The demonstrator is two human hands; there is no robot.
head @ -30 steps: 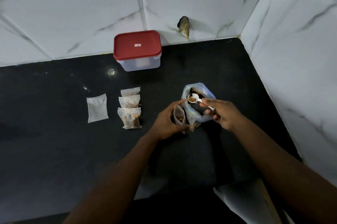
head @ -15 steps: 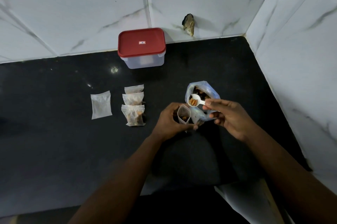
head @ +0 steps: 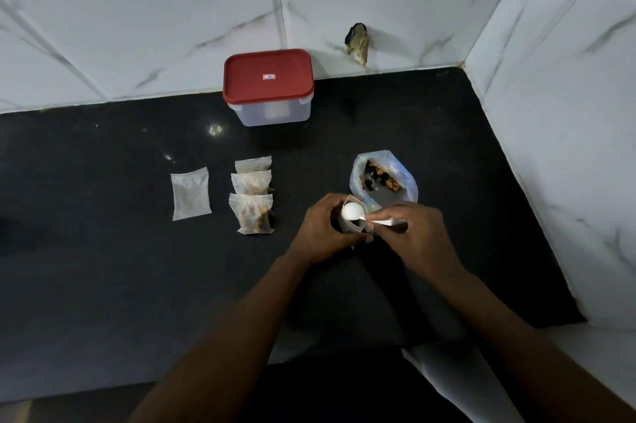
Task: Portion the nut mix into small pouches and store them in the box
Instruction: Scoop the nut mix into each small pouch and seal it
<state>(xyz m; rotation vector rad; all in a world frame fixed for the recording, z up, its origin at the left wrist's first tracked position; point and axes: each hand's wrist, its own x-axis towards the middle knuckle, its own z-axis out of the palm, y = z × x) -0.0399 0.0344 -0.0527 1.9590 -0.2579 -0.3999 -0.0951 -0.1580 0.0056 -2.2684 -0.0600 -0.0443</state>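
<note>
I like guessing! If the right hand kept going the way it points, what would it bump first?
Probably the open pouch in the left hand: the right hand points left, its spoon tipped over it. Depth is unclear.

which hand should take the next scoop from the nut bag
Right: the right hand holds the spoon and sits beside the open nut bag, while the left hand grips the pouch.

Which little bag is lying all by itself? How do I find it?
Find the red-lidded box by the tiled wall on the black counter. In front of it sits a row of three pouches holding nuts; the lone pouch lies left of them. It alone looks flat and pale, no brown nuts showing.
</note>
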